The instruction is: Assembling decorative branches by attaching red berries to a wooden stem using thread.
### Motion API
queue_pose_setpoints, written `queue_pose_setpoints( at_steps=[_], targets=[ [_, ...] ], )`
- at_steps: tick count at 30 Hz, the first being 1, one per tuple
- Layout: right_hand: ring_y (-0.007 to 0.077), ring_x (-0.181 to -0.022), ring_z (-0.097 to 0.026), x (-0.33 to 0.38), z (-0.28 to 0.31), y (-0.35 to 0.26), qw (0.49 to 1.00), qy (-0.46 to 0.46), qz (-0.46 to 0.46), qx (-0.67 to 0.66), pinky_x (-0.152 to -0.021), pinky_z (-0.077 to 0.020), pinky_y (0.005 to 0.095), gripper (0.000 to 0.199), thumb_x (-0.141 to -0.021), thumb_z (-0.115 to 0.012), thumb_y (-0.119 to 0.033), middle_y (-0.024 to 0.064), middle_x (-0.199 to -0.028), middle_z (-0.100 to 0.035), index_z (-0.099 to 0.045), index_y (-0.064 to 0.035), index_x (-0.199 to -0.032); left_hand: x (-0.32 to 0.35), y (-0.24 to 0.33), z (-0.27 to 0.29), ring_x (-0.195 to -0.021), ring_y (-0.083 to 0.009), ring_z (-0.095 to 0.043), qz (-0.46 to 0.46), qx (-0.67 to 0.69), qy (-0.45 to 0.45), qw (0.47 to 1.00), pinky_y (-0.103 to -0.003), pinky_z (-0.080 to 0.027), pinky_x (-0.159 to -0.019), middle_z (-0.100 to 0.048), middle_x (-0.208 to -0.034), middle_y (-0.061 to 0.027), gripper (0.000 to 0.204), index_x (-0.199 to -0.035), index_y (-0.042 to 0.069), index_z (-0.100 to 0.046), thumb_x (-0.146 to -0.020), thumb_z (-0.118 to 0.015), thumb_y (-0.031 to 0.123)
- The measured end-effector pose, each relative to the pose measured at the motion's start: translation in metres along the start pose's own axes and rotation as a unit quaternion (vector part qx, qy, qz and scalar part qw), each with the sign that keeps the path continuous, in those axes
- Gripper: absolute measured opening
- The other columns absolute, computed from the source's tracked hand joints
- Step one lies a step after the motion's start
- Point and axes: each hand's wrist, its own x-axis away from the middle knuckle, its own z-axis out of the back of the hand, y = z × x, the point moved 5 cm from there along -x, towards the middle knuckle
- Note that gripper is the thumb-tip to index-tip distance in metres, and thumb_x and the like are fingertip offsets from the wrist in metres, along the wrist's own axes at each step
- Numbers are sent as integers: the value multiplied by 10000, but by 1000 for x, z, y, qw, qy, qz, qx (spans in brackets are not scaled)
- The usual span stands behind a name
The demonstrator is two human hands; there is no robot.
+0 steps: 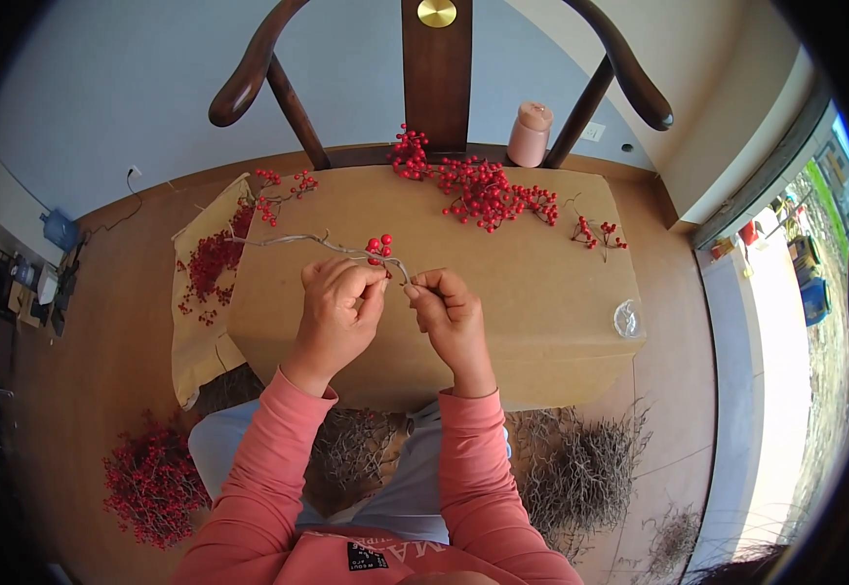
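Strong daylight glare at right

A thin, crooked twig (331, 243), grey-brown and bare of leaves, is held up in the air. From its free end at the left, where a small fork can be made out, it is stretched nearly level in a wavy line, with a knobby kink about midway; at the right it is curved sharply downward to the pinched end. Close against this bend, a small sprig of berries (374, 246) is held, its round, glossy red fruit bunched together. Its stem is mostly covered; whether it is fastened to the twig cannot be told.
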Motion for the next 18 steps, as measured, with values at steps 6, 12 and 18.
queue_pose_setpoints(
  at_steps=[6,12,18],
  targets=[
    [101,-540,-439,0,-3,-7,998,1,46,51,-498,-368,235,21,-829,-607,7,9,-638,-553,-606,-11,-841,1,2,1,-668,-151,-513,2,12,8,1000,-318,-332,-786,-576,-733,24,178,-848,109,-563,-744,-639,-15],
    [117,-533,-444,0,-3,-14,992,10,89,94,-495,-372,244,29,-821,-612,12,19,-634,-558,-609,-11,-839,0,7,0,-679,-156,-511,-19,-21,9,1000,-323,-330,-788,-561,-730,19,188,-841,112,-556,-735,-642,-16],
    [127,-530,-447,0,-1,-12,989,14,92,112,-494,-375,251,32,-818,-612,14,27,-635,-561,-609,-10,-840,0,7,-2,-684,-164,-501,-27,-38,7,999,-332,-329,-792,-539,-721,13,197,-837,115,-549,-726,-644,-18]
  ],
)
